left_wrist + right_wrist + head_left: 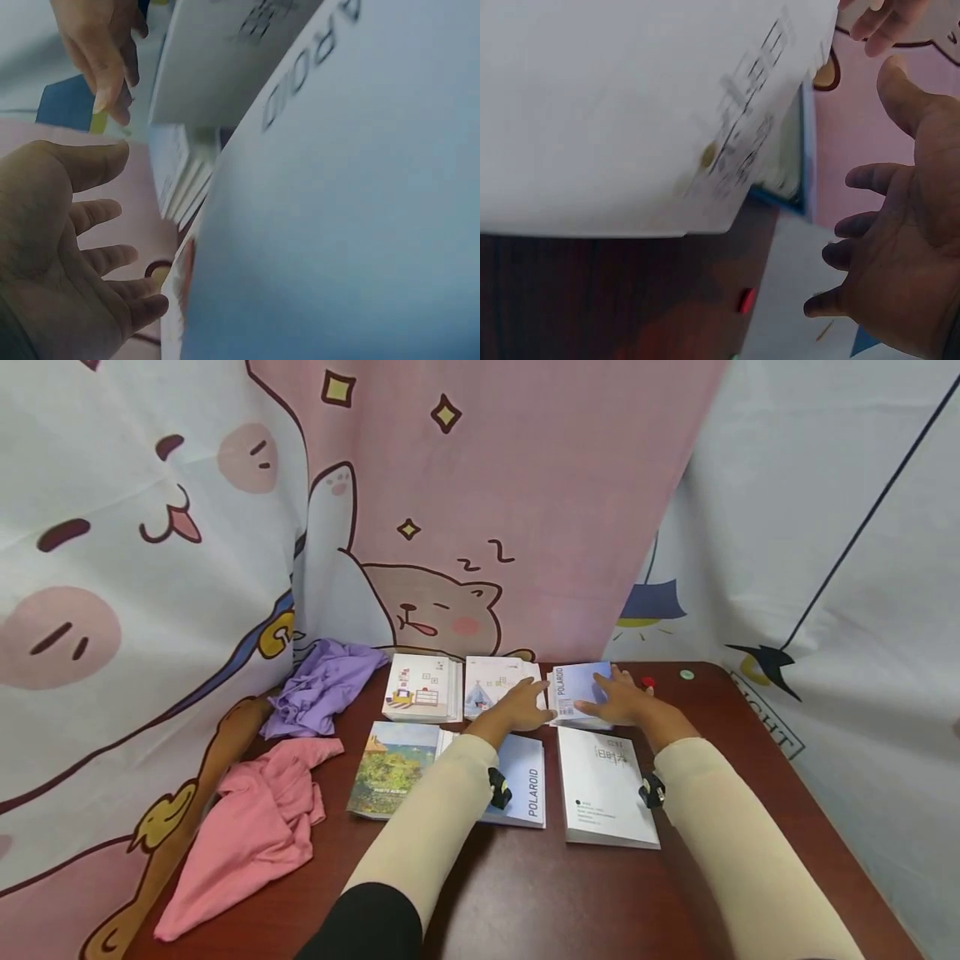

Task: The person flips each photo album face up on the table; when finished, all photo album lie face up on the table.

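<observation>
Both hands hover over the back row of books, fingers spread and gripping nothing. My left hand is between the middle stack with a tent picture and the small blue Polaroid stack. Over that blue stack's right side reaches my right hand, its fingertips overlapping the cover in the head view. Beneath the left forearm lies a larger blue Polaroid album, partly hidden. A white book lies left of the right wrist. In the left wrist view, the palm and loosely extended fingers show beside the large album.
At the back left is a white illustrated stack, with a landscape-covered album in front. Purple cloth and pink cloth lie along the left edge. A red cap-like piece and a green one sit back right.
</observation>
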